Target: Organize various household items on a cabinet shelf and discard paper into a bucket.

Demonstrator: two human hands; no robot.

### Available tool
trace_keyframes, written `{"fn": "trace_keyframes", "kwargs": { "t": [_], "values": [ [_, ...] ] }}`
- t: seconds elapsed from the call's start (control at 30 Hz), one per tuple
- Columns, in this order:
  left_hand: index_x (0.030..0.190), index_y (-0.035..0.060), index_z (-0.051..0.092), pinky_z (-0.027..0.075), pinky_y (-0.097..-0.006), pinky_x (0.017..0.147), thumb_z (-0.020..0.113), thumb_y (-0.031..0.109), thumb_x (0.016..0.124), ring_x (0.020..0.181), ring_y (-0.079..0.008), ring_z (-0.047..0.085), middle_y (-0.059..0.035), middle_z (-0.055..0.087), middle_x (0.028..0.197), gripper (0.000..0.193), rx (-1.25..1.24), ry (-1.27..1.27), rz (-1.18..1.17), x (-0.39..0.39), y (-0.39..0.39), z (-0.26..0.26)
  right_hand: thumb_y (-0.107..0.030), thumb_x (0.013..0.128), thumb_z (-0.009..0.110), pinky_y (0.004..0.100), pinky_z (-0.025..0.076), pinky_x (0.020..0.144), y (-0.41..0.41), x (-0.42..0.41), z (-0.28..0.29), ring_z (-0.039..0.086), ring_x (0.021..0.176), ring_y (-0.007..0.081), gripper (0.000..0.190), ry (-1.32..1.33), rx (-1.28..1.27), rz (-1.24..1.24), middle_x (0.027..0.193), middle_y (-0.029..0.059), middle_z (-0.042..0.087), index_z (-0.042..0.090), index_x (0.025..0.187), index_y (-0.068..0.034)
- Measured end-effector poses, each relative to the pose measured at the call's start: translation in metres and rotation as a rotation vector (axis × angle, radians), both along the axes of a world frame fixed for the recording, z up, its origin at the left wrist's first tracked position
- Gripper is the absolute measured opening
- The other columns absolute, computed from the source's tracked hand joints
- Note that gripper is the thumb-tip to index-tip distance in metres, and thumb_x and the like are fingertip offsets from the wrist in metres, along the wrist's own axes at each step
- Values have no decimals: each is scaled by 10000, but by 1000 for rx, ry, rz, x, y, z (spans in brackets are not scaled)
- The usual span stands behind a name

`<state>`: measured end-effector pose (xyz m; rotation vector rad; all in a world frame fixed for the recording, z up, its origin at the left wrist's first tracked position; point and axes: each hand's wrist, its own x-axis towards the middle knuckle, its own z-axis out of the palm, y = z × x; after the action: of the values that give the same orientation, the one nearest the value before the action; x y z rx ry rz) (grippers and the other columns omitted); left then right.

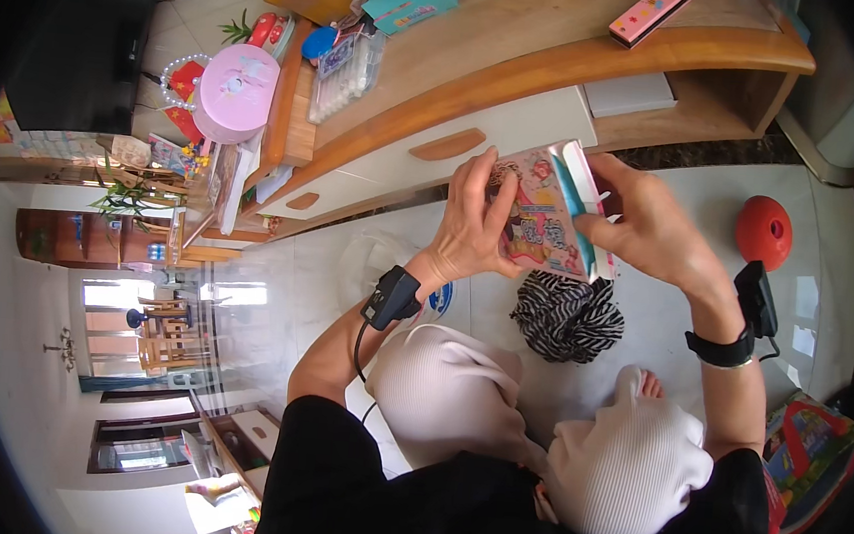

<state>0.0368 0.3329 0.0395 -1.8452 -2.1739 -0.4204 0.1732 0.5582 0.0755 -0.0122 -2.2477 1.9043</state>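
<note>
A pink cardboard box (540,216) with cartoon pictures and writing is held up before me, above the floor. My left hand (470,218) grips it from the left, fingers spread over the printed face. At the box's right end a white flap (583,175) stands out, and light blue shows inside the opening. My right hand (648,224) holds this end, its thumb at the blue opening and its fingers partly hidden behind the flap. Below the box, a black-and-white zebra-striped cloth (570,316) lies bunched on the floor.
A wooden TV cabinet (516,86) runs along the far side, bearing a pink round box (238,90), a clear plastic case (348,72), a teal box (413,6) and a pink harmonica-like object (650,15). A red round object (764,232) and a colourful bag (806,462) are at right.
</note>
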Motion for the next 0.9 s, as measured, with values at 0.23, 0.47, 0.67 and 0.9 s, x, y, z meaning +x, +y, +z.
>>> {"fn": "trace_keyframes", "kwargs": {
  "t": [0.23,0.47,0.67,0.9],
  "values": [
    [1397,-5,275,350,-561,995,870,364,443,1216,-498,345,-313,241,1389,1183,-21,68,-15,1,5,1,-71,759,648,348,525,688,3,0,-18,662,776,264,455,-152,-43,28,873,231,652,512,1167,78],
    [1388,9,319,337,-566,1005,886,320,396,1227,-483,326,-292,216,1400,1184,-104,60,4,3,7,3,-72,745,659,384,516,678,-3,-3,-22,655,767,329,442,-146,82,-37,825,235,641,505,1132,75],
    [1416,-14,232,334,-537,1041,901,337,399,1270,-501,286,-301,181,1420,1268,-56,-29,-25,-3,0,-14,-62,732,648,426,500,651,-16,-2,-5,613,757,444,330,-124,207,-67,785,288,608,508,993,83],
    [1405,-51,222,335,-514,1051,897,362,408,1291,-484,276,-298,185,1421,1273,3,-63,-30,-3,0,-20,-29,739,637,401,494,615,-16,1,-11,615,677,406,444,-35,255,-61,761,262,609,497,1151,62]
  ]
}}
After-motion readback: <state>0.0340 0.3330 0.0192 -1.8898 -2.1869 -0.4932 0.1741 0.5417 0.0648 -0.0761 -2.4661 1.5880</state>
